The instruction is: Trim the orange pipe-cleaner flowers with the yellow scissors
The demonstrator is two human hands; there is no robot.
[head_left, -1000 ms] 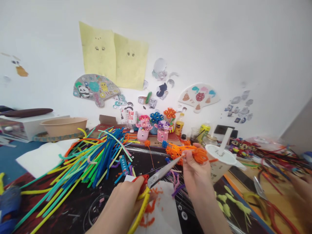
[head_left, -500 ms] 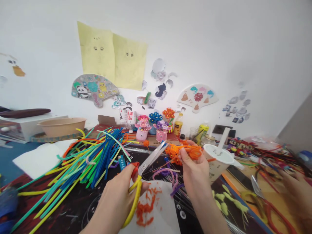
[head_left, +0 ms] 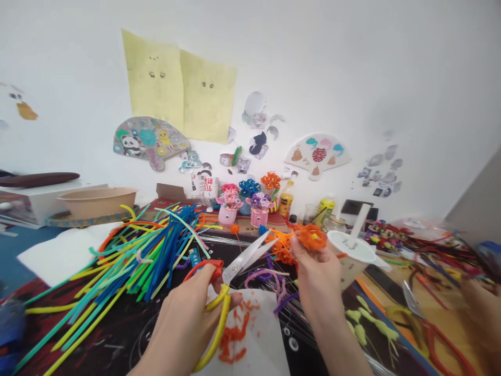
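My left hand (head_left: 198,300) is closed round the red and yellow handles of a pair of scissors (head_left: 238,261). The blades are parted a little and point up to the right. Between the fingers of my right hand (head_left: 316,279) is an orange pipe-cleaner flower (head_left: 312,237) with a yellow centre. More orange pipe-cleaner flowers (head_left: 283,246) lie just left of it, close to the blade tips. Below the scissors, orange fuzz clippings (head_left: 235,334) are scattered on a white sheet of paper (head_left: 266,360).
Loose pipe cleaners (head_left: 156,261) are heaped at left. Finished flower pots (head_left: 259,216) stand along the wall. A lidded cup (head_left: 348,256) with a straw is right of my right hand. At far right, another person's hand (head_left: 483,308) is near other scissors (head_left: 420,313).
My right hand has turned the orange flower so its face and yellow centre show. The scissor blades have opened wider, and the red handle has swung out to the left.
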